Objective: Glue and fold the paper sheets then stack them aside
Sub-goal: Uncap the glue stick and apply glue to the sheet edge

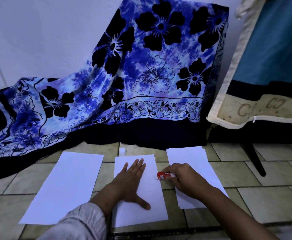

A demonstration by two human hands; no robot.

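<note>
Three groups of white paper lie on the tiled floor. A middle sheet (pixel 147 212) is pinned flat by my left hand (pixel 132 182), palm down with fingers spread. My right hand (pixel 183 177) grips a red glue stick (pixel 163 175), whose tip touches the right edge of the middle sheet. A larger sheet (pixel 65 187) lies to the left. On the right sits a stack of sheets (pixel 193 158), partly covered by my right hand and forearm. The white glue cap (pixel 122 151) stands just beyond the middle sheet.
A blue flowered cloth (pixel 141 75) drapes over something against the wall, its dark hem reaching the floor just behind the papers. A mattress-like pad (pixel 263 84) leans at the right, with a dark metal leg (pixel 256 158) beneath it.
</note>
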